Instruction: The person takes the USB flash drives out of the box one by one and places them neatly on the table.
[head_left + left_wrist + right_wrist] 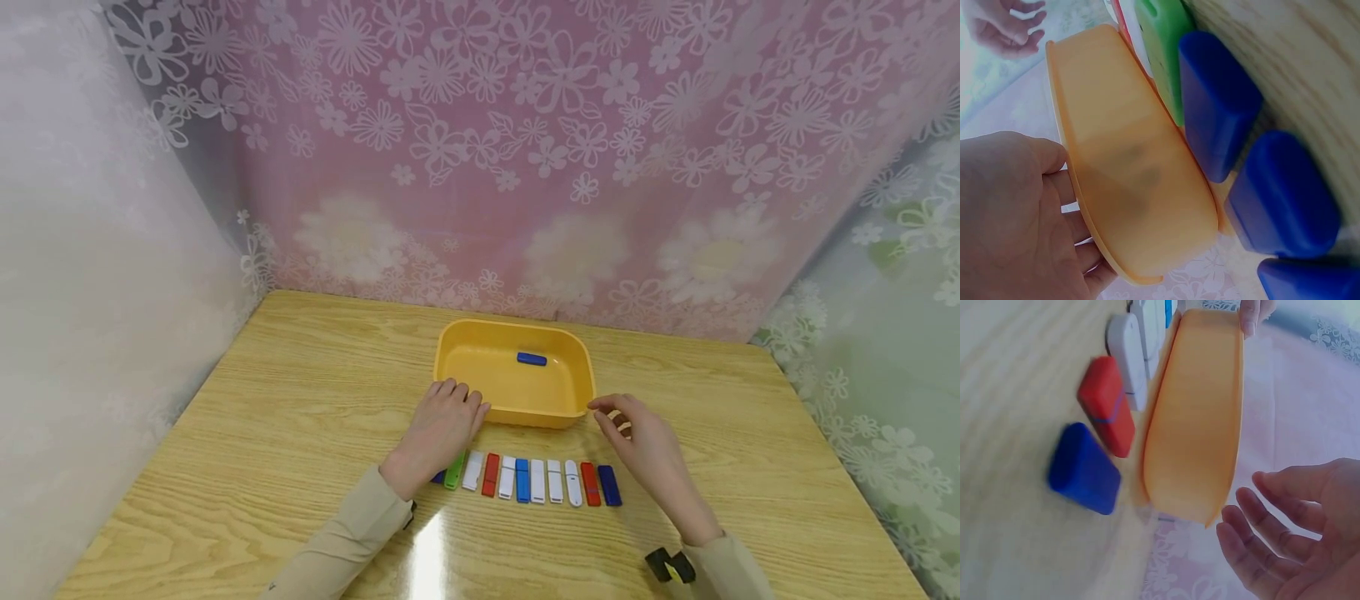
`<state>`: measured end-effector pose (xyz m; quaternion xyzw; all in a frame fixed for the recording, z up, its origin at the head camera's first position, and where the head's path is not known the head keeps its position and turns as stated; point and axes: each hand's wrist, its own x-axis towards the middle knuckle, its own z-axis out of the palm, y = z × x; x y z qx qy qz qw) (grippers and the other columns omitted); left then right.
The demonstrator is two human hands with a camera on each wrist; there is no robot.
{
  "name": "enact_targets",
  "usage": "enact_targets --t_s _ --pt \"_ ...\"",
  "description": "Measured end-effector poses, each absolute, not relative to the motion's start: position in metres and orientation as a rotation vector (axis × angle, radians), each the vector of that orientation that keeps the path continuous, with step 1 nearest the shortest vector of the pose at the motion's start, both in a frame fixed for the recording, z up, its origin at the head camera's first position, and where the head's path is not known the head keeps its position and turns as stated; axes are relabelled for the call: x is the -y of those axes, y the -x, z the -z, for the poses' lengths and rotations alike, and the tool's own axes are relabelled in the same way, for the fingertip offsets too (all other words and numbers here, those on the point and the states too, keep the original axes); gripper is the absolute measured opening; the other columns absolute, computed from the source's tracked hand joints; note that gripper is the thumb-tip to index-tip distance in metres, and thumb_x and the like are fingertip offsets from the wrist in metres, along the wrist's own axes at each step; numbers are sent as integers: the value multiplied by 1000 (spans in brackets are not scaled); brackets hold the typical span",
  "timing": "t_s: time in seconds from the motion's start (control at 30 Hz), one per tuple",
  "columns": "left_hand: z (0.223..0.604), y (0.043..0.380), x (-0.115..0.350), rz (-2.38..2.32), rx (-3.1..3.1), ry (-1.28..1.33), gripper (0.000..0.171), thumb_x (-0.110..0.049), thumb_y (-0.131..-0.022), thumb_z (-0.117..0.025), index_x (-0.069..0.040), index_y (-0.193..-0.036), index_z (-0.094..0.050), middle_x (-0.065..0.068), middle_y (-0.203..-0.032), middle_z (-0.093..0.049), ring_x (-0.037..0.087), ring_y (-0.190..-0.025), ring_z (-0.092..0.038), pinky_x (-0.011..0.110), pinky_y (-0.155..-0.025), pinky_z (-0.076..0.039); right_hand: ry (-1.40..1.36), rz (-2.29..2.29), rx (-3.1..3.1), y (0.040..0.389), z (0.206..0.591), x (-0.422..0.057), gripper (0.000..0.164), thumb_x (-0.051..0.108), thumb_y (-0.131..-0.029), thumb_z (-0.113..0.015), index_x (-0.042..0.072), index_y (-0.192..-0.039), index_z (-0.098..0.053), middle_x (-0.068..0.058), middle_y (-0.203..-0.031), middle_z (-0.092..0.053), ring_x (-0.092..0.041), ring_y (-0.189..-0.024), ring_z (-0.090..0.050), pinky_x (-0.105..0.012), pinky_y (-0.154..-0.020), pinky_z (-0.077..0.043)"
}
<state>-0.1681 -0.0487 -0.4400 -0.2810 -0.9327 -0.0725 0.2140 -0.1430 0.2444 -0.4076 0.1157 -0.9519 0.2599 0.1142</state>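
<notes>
A yellow plastic tub (542,417) stands on the table with one blue USB flash drive (532,359) inside. At its front left, my left hand (441,423) grips the rim, thumb outside and fingers over the edge, as the left wrist view shows. My right hand (647,440) is by the front right corner, fingers loosely bent; in the right wrist view it holds nothing, its fingertips close to the rim. Before the tub lies a row of flash drives: green (454,472), red (491,475), light blue (522,481), several white (555,482), and dark blue (610,485).
Three dark blue drives (1282,194) at the row's left end are mostly hidden by my left arm in the head view. The wooden table (322,375) meets a pink flowered curtain (480,208) at the back. Pale curtains hang on both sides.
</notes>
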Motion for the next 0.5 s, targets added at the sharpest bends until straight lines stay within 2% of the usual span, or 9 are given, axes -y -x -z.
enact_targets --t_s 0.17,0.3,0.5 --pt "441 168 49 203 2600 777 31 -30 -107 -53 -10 -87 -66 4 -82 -63 24 -83 -58 37 -83 -49 -362 -735 2793 158 400 -235 16 20 -100 -66 10 -111 -73 -4 -101 -70 -19 -84 -65 -40 -72 -58" --pt "441 169 49 206 2597 776 31 -30 -107 -53 -10 -87 -66 4 -82 -63 24 -83 -58 37 -83 -48 -425 -699 2799 177 395 -222 19 23 -101 -65 10 -112 -73 -4 -99 -70 -20 -83 -66 -41 -72 -59" --pt "442 169 49 201 2607 776 31 -31 -107 -53 -11 -87 -65 4 -82 -63 23 -83 -57 37 -83 -48 -540 -628 2815 208 400 -202 20 21 -99 -67 6 -111 -73 -8 -103 -71 -27 -88 -68 -44 -78 -58"
